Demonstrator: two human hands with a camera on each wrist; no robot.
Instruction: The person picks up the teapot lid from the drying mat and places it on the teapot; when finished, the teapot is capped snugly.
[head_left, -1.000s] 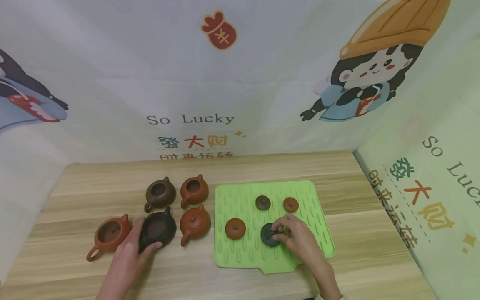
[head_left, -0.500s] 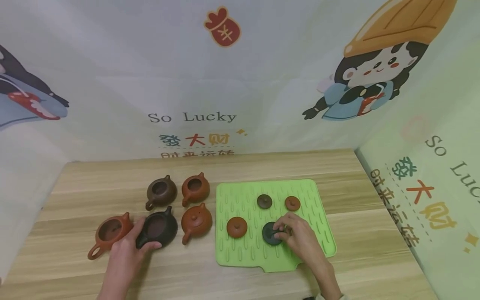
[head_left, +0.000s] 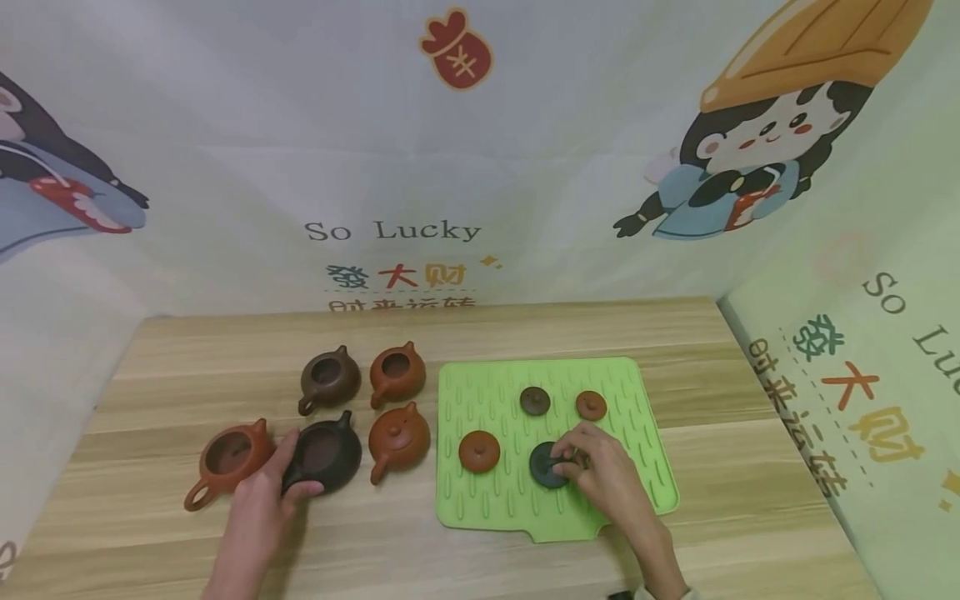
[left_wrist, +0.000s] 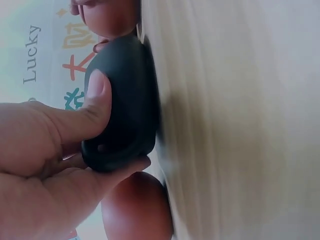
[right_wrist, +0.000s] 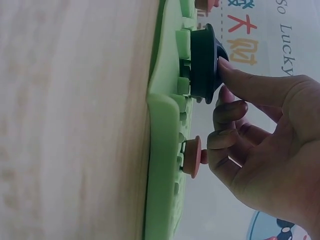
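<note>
My left hand [head_left: 262, 498] holds a black lidless teapot [head_left: 347, 471] on the table, its thumb on the near side and a finger along the far side. In the left wrist view the thumb presses on the black body. My right hand [head_left: 609, 471] pinches the knob of a black teapot lid [head_left: 542, 472], which sits on a green ridged mat [head_left: 510, 510]. In the right wrist view the lid's rim stands upright against the mat's ridges, and the other fingers are curled beside the knob.
A lidless orange-brown teapot [head_left: 258, 450] touches the left hand's side. Behind are a brown lidless teapot [head_left: 341, 387] and a reddish one [head_left: 412, 379]. A lidded teapot [head_left: 408, 446] stands beside the mat. Three other lids lie on it: reddish [head_left: 479, 461], brown [head_left: 535, 408], small orange [head_left: 592, 412].
The head view has shifted slightly, so everything sits a little further right. Both hands keep their hold on the black teapot and its lid, with no clear movement.
</note>
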